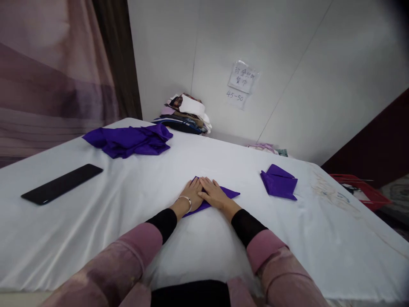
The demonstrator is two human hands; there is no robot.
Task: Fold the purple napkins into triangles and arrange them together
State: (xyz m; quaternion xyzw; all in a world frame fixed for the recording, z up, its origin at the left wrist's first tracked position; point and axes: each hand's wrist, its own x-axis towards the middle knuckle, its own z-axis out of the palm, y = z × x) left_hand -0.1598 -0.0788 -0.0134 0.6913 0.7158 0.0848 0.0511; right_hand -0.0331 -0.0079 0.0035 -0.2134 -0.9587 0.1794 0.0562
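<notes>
A folded purple cloth napkin [229, 193] lies on the white-covered table [204, 247] right in front of me. My left hand [192, 194] rests flat on its left part, fingers stretched forward. Beside it my right hand [213, 192] also presses flat on the napkin, its thumb side meeting the left hand. Both palms face down, and the middle of the napkin is hidden under them. A pointed corner sticks out to the right, and another edge shows near my left wrist, which wears a silver bracelet.
A loose heap of purple cloths [129, 140] lies at the back left, with a black flat slab [62, 184] nearer. To the right stands another folded purple napkin [279, 183]. Piled clothes [185, 113] sit by the wall. A red basket [361, 192] is beyond the right edge.
</notes>
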